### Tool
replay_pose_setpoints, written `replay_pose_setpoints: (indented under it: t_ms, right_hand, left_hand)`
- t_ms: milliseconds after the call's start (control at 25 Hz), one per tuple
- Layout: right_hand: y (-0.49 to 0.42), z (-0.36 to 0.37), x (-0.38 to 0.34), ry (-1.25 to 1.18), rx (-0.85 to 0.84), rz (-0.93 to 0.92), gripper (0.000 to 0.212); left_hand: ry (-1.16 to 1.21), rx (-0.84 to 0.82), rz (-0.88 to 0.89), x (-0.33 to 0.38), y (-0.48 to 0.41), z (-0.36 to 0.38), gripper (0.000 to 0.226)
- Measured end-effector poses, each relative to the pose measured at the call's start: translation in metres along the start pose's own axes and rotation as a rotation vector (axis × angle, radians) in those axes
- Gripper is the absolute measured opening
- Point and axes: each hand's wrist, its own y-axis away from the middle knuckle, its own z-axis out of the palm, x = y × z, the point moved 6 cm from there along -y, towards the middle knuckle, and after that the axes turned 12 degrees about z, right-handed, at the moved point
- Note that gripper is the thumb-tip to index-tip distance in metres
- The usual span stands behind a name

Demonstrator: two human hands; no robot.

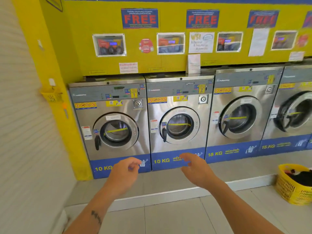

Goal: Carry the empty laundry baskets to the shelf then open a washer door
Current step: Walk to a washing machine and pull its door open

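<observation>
Ahead, leftmost washer door (pixel 116 131) — round, steel-rimmed, glass-centred, closed.

The silver front-loading washers (pixel 200 137) have brushed stainless-steel fronts with a soft sheen, and their round doors (pixel 194 115) are polished metal rings around clear glass. The yellow lattice laundry basket (pixel 287 188) is glossy moulded plastic holding dark cloth (pixel 302 178), and stands on smooth, faintly shiny pale floor tiles (pixel 168 220). White paper notices (pixel 258 42) lie flat on the matt yellow painted wall (pixel 76 48).
</observation>
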Motion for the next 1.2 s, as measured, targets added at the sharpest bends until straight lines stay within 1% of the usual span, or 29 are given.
replay_pose_setpoints:
  t_ms: [160,280,480,720,840,1000,1120,1200]
  right_hand:
    - [-0.108,-0.011,0.008,0.030,-0.030,0.026,0.046]
    - [-0.175,-0.006,0.016,0.081,-0.041,0.046,0.044]
    - [-0.304,0.009,0.025,0.088,-0.039,0.091,0.046]
    - [-0.452,0.029,0.038,0.040,-0.052,0.229,0.048]
    - [-0.512,0.040,0.043,0.039,-0.077,0.268,0.047]
    - [-0.608,0.062,0.059,0.063,-0.159,0.263,0.052]
    - [-0.677,0.087,0.078,0.119,-0.269,0.281,0.058]
    - [-0.716,0.106,0.094,0.171,-0.350,0.301,0.056]
  left_hand:
    - [0.034,-0.048,-0.007,-0.018,-0.096,0.046,0.028]
    - [0.053,-0.088,-0.010,-0.039,-0.161,0.079,0.028]
    - [0.110,-0.111,0.003,-0.087,-0.294,0.131,0.022]
    - [0.156,-0.198,0.003,-0.133,-0.452,0.176,0.023]
    - [0.145,-0.232,-0.018,-0.151,-0.512,0.202,0.023]
    - [0.090,-0.226,-0.080,-0.185,-0.589,0.249,0.025]
    - [0.047,-0.228,-0.168,-0.207,-0.640,0.283,0.037]
    - [0.009,-0.242,-0.196,-0.219,-0.669,0.304,0.043]
